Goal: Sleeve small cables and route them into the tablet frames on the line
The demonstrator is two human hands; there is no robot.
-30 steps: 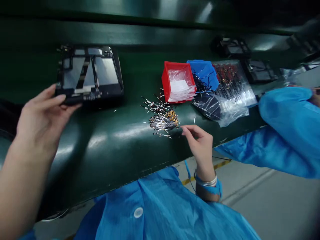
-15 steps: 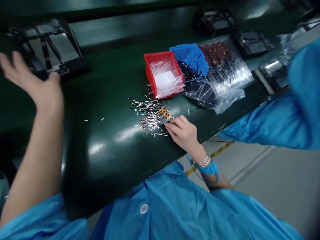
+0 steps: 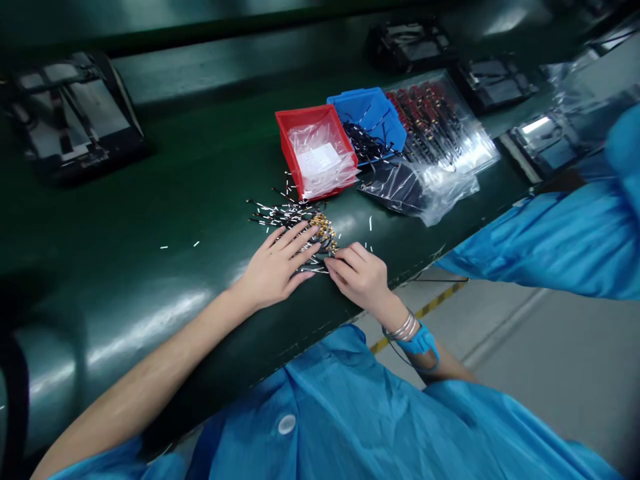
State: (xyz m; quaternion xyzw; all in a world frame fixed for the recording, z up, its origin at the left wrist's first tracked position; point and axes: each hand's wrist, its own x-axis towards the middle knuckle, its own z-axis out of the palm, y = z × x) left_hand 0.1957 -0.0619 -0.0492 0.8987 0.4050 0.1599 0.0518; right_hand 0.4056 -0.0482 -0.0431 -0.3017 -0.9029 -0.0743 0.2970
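A pile of short, thin black cables (image 3: 284,215) with white sleeves and gold-coloured ends lies on the green bench. My left hand (image 3: 273,270) rests palm down over the near part of this pile, fingers stretched and spread, hiding some cables. At the pile's right edge, just below the gold ends (image 3: 325,230), my right hand (image 3: 361,275) is closed in a pinch on a thin cable. Its fingertips cover most of what they hold. The two hands are close together but apart.
Behind the pile stands a red bin (image 3: 290,150) holding clear plastic bags, beside a blue bin (image 3: 395,127) of black cables. Bagged red-and-black parts (image 3: 430,120) lie to the right. Black trays (image 3: 75,120) sit farther back. A blue sleeve (image 3: 540,240) of another person reaches in at right.
My left hand has come down from the raised position at far left onto the cable pile. My right hand stays pinched at the pile's right edge. The view has shifted slightly.
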